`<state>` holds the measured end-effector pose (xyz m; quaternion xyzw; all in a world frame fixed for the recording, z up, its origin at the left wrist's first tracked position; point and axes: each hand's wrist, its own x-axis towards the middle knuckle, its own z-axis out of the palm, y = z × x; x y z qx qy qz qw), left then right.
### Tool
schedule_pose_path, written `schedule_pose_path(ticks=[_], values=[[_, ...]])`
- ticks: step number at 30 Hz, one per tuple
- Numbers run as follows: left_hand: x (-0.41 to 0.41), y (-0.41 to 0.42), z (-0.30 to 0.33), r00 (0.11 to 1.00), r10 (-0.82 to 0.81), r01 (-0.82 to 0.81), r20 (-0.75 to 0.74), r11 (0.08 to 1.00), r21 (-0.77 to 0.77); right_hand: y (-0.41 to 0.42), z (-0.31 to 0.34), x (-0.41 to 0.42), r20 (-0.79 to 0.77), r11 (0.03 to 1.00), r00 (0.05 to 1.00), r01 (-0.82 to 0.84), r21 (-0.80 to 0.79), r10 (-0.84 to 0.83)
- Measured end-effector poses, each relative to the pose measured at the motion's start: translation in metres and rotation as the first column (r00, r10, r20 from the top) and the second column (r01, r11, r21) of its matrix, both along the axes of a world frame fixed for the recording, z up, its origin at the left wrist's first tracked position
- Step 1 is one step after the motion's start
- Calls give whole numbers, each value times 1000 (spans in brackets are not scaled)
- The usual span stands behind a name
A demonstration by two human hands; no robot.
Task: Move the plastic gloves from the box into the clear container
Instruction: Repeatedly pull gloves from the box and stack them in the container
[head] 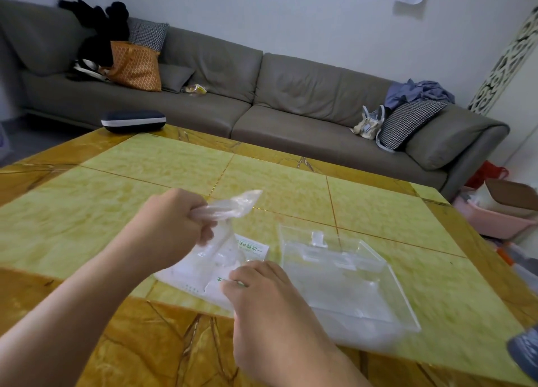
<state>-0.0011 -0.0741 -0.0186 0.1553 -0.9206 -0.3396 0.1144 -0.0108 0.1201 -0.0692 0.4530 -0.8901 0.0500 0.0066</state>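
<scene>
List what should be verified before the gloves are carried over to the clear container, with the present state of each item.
1. Left hand grips the bunch of plastic gloves: ok.
2. Gloves fully free of the white glove box: not ok, film trails down into it.
3. Right hand holds the box down on the table: ok.
4. Clear container open on top, to the right of the box: ok.
5. Container already holds gloves: cannot tell, its walls are see-through and blurred.
6. Path from box to container unobstructed: ok.
</scene>
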Motion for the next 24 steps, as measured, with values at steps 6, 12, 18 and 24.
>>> schedule_pose_path(ticks=[6,12,18,24], values=[[3,3,20,940,240,-120,-240,896,427,-2,-2,-1,46,1000,999,17,-2,-17],[2,17,17,995,99,-17,-29,434,901,6,17,0,261,918,957,213,-336,-127],[-7,38,6,992,-65,-52,106,557,829,29,49,-18,710,568,704,574,-590,25],[-1,66,3,871,-446,36,205,474,880,44,44,-35,860,423,510,780,-461,-2]])
